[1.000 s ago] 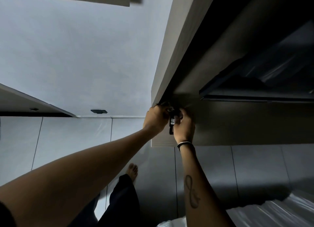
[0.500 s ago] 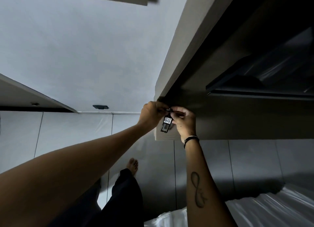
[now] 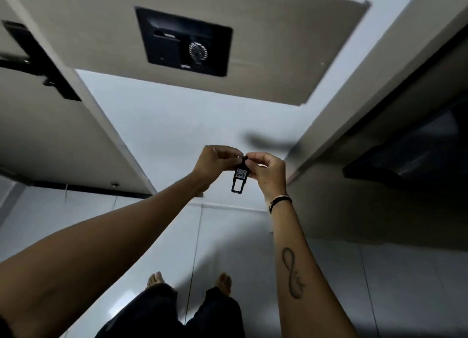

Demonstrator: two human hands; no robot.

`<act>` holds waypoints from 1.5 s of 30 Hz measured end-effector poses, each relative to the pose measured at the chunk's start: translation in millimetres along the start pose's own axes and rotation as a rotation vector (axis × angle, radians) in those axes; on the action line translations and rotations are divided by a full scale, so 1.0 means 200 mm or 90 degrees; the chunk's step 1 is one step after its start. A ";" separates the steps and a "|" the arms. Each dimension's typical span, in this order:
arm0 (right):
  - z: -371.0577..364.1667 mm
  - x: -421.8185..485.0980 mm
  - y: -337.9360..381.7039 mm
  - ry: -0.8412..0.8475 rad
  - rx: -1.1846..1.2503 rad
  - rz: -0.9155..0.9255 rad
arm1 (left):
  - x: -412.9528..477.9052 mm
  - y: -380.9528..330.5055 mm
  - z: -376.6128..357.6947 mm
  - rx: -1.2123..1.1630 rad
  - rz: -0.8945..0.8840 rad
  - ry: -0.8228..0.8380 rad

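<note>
Left hand: pinches the key tag at its top.
Right hand: pinches it too.
Room: tag hangs free; cabinet edge near, right.

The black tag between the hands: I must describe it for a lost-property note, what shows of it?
The black tag is flat, plastic-looking, with a white handwritten label above a rectangular cut-out. It hangs upright from a small metal piece, which the left hand and right hand pinch from either side.
</note>
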State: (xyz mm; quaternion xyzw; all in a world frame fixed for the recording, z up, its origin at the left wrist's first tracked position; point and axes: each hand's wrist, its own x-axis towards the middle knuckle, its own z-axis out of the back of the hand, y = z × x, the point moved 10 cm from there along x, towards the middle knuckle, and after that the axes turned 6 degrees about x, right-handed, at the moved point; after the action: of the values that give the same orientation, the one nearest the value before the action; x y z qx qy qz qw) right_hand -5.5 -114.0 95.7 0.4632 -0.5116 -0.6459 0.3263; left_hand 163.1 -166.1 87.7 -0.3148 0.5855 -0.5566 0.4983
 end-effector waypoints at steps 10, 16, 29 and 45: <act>-0.63 -0.15 0.89 0.116 -0.009 0.212 | -0.16 -0.71 0.75 -0.049 -0.159 -0.056; -0.81 -0.21 1.35 0.145 -0.005 0.282 | -0.23 -1.18 1.03 -0.046 -0.244 -0.092; -0.91 -0.23 1.77 0.057 -0.050 0.384 | -0.21 -1.56 1.21 -0.001 -0.347 -0.188; -0.83 -0.13 1.69 0.031 -0.030 0.350 | -0.12 -1.53 1.15 0.050 -0.345 -0.222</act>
State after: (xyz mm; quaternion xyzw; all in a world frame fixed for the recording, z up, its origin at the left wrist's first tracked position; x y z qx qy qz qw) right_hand 141.2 -238.8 421.1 0.3145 -0.5948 -0.5335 0.5125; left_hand 328.1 -277.8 415.9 -0.5301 0.3645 -0.6289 0.4366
